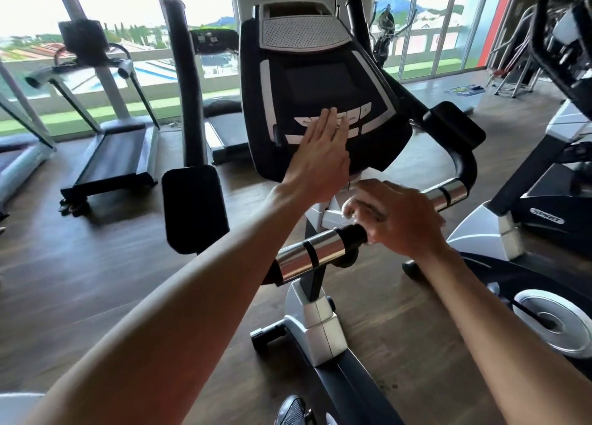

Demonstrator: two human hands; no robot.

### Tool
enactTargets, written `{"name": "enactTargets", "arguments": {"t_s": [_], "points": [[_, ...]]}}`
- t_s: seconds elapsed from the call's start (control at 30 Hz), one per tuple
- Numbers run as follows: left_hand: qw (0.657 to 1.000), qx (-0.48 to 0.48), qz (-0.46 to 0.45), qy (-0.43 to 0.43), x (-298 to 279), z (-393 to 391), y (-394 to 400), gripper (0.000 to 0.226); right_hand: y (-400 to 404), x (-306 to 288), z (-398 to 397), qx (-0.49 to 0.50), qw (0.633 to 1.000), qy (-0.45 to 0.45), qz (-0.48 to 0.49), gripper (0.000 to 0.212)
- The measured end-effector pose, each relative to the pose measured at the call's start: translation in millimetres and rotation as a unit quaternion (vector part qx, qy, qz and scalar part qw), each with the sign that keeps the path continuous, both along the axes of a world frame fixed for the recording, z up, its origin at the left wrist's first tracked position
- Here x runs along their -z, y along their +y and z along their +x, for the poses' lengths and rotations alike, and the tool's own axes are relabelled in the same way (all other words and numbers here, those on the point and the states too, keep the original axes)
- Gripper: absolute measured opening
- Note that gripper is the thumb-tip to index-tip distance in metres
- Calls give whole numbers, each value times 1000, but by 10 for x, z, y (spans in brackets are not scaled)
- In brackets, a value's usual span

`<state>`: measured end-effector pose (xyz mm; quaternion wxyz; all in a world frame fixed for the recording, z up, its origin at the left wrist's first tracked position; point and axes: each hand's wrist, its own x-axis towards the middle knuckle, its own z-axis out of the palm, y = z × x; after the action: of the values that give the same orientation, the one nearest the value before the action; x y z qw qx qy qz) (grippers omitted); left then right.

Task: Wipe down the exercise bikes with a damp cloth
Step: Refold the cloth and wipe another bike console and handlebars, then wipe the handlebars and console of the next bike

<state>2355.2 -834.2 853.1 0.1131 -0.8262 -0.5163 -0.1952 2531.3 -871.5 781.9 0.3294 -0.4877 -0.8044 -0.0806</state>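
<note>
Treadmills: two treadmills (109, 155) stood at the far left on the wooden floor (80, 280), facing the windows (128, 40).
Arm pad: a black padded upright (193, 207) rose just left of the bike, apart from both hands.
Left hand: the left hand (315, 158) lay flat against the lower part of the console, fingers straight and together, fingertips (331, 114) over the row of pale buttons (no cloth could be seen under the palm).
Console: the black console (320, 82) of the exercise bike (323, 325) filled the centre of the view, tilted toward the camera, its dark screen above the buttons and a grey speaker grille at the top.
Handlebar: a chrome and black handlebar (314, 255) ran across below the console, curving up at the right end.
Right hand: the right hand (397, 216) was curled over the black middle section of the handlebar, fingers bent round it, holding the bar.
Cloth: not visible in either hand; whether one was tucked beneath a hand I could not tell.
Second bike: another exercise machine (528, 219) stood to the right, near but not touching the first.
</note>
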Motion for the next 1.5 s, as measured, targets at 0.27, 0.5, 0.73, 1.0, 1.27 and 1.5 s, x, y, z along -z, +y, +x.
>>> {"name": "enactTargets", "arguments": {"t_s": [0.27,0.5,0.73,1.0,1.27,1.5], "points": [[970,140,67,-186,-211,-657,-746,40,-404,-354,-440,-77,971,204,95,27],[959,-13,143,-243,-241,-2054,-1312,28,-1015,-719,-1718,-242,932,254,88,30],[956,-162,30,-244,58,-3283,-1928,35,-1277,-712,-3012,-313,921,218,76,39],[939,-227,-23,-257,316,-4126,-1856,22,-904,-391,-3924,-287,941,180,-8,29],[939,-219,-49,-262,459,-4661,-669,22,172,-241,-4531,-258,941,214,-43,21],[952,-194,-79,-223,415,-5001,576,24,1371,-249,-4884,-196,949,247,-21,19]]}}
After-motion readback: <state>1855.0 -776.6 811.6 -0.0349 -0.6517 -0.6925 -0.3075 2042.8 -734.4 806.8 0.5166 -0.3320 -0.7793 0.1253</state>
